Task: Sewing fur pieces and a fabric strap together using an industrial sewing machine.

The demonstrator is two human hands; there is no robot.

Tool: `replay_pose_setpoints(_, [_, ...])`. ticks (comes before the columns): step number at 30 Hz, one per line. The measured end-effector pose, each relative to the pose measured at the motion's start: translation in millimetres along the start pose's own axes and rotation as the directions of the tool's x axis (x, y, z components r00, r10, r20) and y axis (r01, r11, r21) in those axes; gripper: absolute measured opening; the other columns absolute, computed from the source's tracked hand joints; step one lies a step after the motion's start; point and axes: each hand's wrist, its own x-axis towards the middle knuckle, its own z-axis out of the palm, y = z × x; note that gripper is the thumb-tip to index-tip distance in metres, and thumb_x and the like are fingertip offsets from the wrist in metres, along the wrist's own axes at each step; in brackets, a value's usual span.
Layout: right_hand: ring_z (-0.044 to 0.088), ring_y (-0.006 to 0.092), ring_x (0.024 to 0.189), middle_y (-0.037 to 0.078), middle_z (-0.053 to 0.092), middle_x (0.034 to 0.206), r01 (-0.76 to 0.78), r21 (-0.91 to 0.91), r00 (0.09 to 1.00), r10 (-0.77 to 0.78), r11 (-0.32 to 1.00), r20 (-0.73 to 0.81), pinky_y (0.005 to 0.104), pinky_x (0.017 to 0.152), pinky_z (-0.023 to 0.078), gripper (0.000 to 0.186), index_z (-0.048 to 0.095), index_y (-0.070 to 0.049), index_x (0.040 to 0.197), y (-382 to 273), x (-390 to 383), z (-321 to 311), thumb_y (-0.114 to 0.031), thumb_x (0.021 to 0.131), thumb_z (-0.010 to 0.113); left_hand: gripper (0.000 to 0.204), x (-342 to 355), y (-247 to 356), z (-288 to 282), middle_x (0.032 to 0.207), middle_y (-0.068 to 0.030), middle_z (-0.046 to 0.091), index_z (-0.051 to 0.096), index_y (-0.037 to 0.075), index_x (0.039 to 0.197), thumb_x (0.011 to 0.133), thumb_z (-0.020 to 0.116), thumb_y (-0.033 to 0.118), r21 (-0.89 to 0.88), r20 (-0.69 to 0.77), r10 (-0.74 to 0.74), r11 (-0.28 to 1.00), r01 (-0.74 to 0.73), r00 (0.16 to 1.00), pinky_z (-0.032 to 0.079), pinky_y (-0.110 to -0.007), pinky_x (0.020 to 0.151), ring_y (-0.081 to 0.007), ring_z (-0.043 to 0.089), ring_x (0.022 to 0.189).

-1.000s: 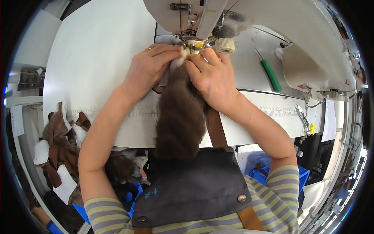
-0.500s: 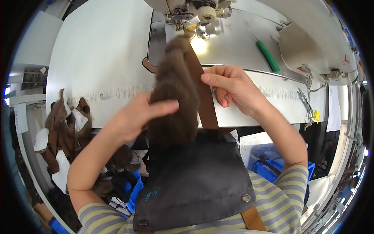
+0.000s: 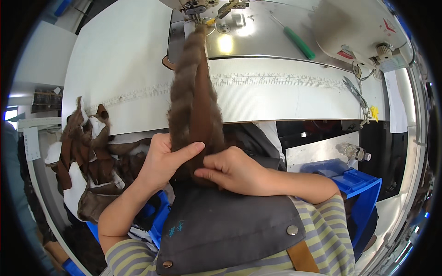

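Both hands, the left hand [image 3: 163, 158] and the right hand [image 3: 235, 170], are pinching the near end of a long brown fur strip [image 3: 191, 101]. Its far end is lying under what looks like the sewing machine's presser foot [image 3: 202, 11].

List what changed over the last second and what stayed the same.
Both hands left the sewing machine's needle area and came back toward the body. The left hand and right hand now grip the near end of the brown fur strip, drawn out long. The green screwdriver and scissors stayed put.

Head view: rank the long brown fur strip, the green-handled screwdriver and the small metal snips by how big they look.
1. Long brown fur strip, by far.
2. Green-handled screwdriver.
3. Small metal snips, close to the screwdriver, so unsure.
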Motion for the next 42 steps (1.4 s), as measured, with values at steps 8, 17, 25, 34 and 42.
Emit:
replay_pose_setpoints(8, [0.065, 0.0182, 0.072, 0.012, 0.066, 0.092, -0.362, 0.578, 0.884, 0.466, 0.731, -0.037, 0.0308, 0.068, 0.055, 0.04, 0.056, 0.003, 0.1, 10, 78, -111, -0.035, 0.097, 0.044, 0.018, -27, 57, 3, 0.092, -0.0066, 0.067, 0.064, -0.003, 0.1, 0.086, 0.065, 0.008, -0.288, 0.033, -0.146, 0.946, 0.149, 0.989, 0.05, -0.025, 0.075, -0.012, 0.063, 0.082])
replay_pose_setpoints(17, [0.065, 0.0189, 0.071, 0.013, 0.063, 0.092, -0.269, 0.692, 0.869, 0.479, 0.67, -0.127, 0.0312, 0.061, 0.058, 0.017, 0.054, 0.004, 0.101, 23, 165, -85, -0.002, 0.088, 0.045, 0.02, -22, 28, 10, 0.094, -0.0054, 0.067, 0.063, -0.003, 0.102, 0.086, 0.065, 0.01, -0.318, -0.003, -0.107, 0.943, 0.1, 0.994, 0.049, -0.025, 0.076, -0.0104, 0.062, 0.084])
replay_pose_setpoints(25, [0.064, 0.0162, 0.076, 0.011, 0.067, 0.086, -0.413, 0.639, 0.842, 0.539, 0.648, -0.003, 0.0293, 0.067, 0.052, 0.019, 0.064, 0.008, 0.095, 8, 66, -22, -0.005, 0.081, 0.06, 0.018, -20, 5, 9, 0.087, -0.0063, 0.067, 0.064, -0.004, 0.096, 0.089, 0.061, 0.012, -0.162, 0.0, -0.123, 0.979, 0.121, 0.992, 0.05, -0.026, 0.072, -0.012, 0.062, 0.076])
replay_pose_setpoints(34, [0.058, 0.0062, 0.073, 0.002, 0.066, 0.085, -0.278, 0.672, 0.913, 0.406, 0.687, -0.037, 0.0232, 0.065, 0.048, 0.014, 0.066, 0.0, 0.096, 39, 22, 3, -0.007, 0.092, 0.054, 0.035, -7, -2, -4, 0.053, -0.0124, 0.054, 0.058, -0.001, 0.059, 0.087, 0.06, 0.02, 0.746, 0.17, 0.195, 0.615, -0.256, 0.966, 0.043, -0.032, 0.048, -0.0235, 0.053, 0.047])
replay_pose_setpoints(42, [0.066, 0.0134, 0.086, 0.007, 0.068, 0.097, -0.392, 0.913, 0.849, 0.426, 0.113, 0.312, 0.0259, 0.075, 0.055, 0.017, 0.064, -0.001, 0.105, 54, 25, 5, -0.009, 0.091, 0.057, 0.035, 97, -1, -48, 0.134, -0.0138, 0.049, 0.053, 0.006, 0.127, 0.095, 0.049, 0.018, 0.804, 0.01, 0.812, 0.341, -0.488, 0.584, 0.034, -0.035, 0.102, -0.0253, 0.045, 0.124])
